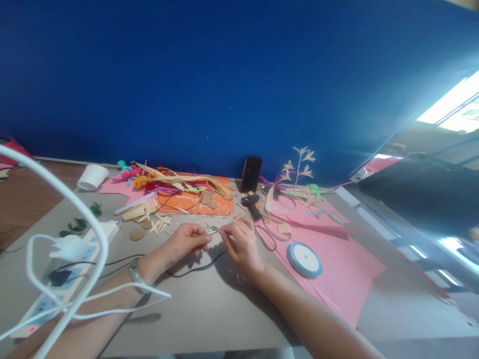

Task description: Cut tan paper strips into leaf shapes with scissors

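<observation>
My left hand [187, 240] and my right hand [241, 243] meet over the grey table [209, 309], both pinched on a small pale strip of dried leaf [216, 230] held between them. A bracelet sits on my left wrist. Behind the hands lie an orange sheet [194, 204] heaped with straw strips and coloured threads, and a black glue gun [251, 203] whose cord runs under my hands.
A pink sheet [337, 259] on the right carries a roll of light-blue ribbon [304, 259] and a small straw plant [299, 167]. A phone [251, 174] leans on the blue wall. A power strip [56, 289] with white cables lies left, near a white cup [92, 177].
</observation>
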`<state>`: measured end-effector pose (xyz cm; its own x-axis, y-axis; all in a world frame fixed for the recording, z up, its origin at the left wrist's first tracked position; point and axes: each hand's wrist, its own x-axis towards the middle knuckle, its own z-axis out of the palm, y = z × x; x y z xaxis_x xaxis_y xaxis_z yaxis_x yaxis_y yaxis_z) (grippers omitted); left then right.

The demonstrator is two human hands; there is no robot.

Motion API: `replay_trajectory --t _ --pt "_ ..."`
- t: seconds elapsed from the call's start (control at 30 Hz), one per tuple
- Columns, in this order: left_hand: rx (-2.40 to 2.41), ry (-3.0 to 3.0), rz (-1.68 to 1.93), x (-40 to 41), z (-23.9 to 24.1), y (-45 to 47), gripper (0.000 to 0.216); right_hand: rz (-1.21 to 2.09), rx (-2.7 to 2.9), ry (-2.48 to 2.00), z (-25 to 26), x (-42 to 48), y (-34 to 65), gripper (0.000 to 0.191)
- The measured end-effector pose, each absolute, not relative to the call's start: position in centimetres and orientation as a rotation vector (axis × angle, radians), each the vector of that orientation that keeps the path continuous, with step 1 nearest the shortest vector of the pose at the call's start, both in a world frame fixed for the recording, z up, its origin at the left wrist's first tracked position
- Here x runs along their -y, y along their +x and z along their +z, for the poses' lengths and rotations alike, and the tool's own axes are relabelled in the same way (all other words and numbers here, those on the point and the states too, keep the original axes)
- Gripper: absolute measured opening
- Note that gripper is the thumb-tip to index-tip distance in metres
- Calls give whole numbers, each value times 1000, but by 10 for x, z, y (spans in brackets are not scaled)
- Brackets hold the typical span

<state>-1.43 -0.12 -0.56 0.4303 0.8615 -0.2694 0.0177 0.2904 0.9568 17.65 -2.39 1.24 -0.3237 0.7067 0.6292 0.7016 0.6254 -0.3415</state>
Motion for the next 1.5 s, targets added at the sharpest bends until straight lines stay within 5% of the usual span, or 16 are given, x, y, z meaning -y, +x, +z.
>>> replay_trajectory --t 0.17,0.27,0.53,0.8,1.5 --pt "-960 1107 758 1 -5 -13 35 43 1955 -1134 8 22 178 7" --pt "-964 1091 841 0 -5 -13 34 124 1732 -1187 4 21 176 32" --pt "-887 1210 752 6 5 -14 31 1050 1573 -1141 1 22 165 25" --pt "-877 1237 733 7 5 -14 29 911 1589 -1156 2 26 164 21" --pt "-817 1216 725 5 6 -16 26 1212 1496 -1165 13 22 166 27"
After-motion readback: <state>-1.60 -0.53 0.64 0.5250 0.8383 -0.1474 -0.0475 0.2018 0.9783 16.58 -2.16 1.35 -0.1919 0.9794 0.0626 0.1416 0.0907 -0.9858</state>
